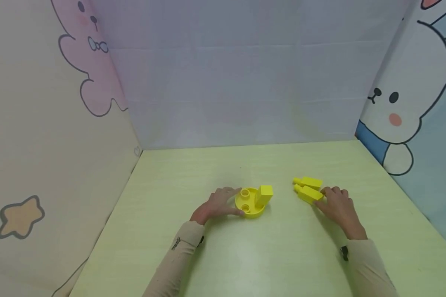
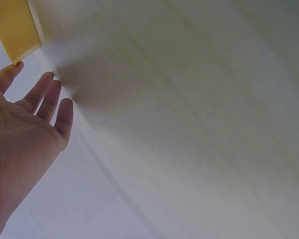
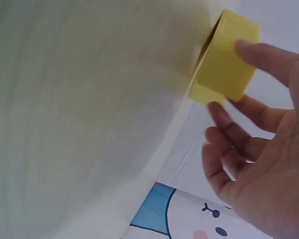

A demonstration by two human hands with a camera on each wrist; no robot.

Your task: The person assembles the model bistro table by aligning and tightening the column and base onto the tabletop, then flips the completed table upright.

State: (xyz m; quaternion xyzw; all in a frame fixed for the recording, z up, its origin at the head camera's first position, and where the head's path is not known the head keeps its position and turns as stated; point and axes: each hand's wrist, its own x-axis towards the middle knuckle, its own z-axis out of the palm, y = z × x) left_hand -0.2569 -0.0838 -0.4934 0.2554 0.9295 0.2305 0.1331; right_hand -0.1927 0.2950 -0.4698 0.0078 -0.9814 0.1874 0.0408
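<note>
A shallow round yellow base (image 1: 252, 214) with raised round sockets sits on the table. One yellow rectangular block (image 1: 265, 194) stands upright on its right side. My left hand (image 1: 218, 202) holds the base from the left, thumb on the near edge and index finger on the far edge; the other fingers are spread in the left wrist view. To the right lie two more yellow blocks, each with a narrower round end pointing left. My right hand (image 1: 338, 209) pinches the nearer block (image 3: 228, 62) by its wide end. Just behind it is the farther block (image 1: 312, 182).
The pale table (image 1: 193, 169) runs back to a plain light wall sheet (image 1: 245, 82). Side panels with cartoon animals stand at the left and right edges. A thin cord (image 1: 69, 278) hangs by the left edge.
</note>
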